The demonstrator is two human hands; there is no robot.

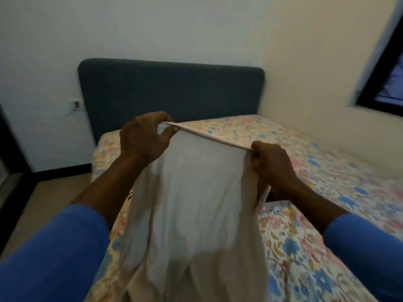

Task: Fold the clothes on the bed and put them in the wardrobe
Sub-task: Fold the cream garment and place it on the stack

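Above a bed point(305, 171) spread with a flowered sheet, a pale, thin garment point(192, 192) hangs limp, its top edge pulled taut. The left hand point(144, 138) pinches one corner, the right hand point(270, 162) grips the other; the cloth looks light and floppy, best held along that firmer hem.

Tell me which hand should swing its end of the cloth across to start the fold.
Probably the left hand: it pinches just the top corner of the cloth and is held higher, so it can swing over. The right hand has bunched cloth in a fist and suits anchoring.
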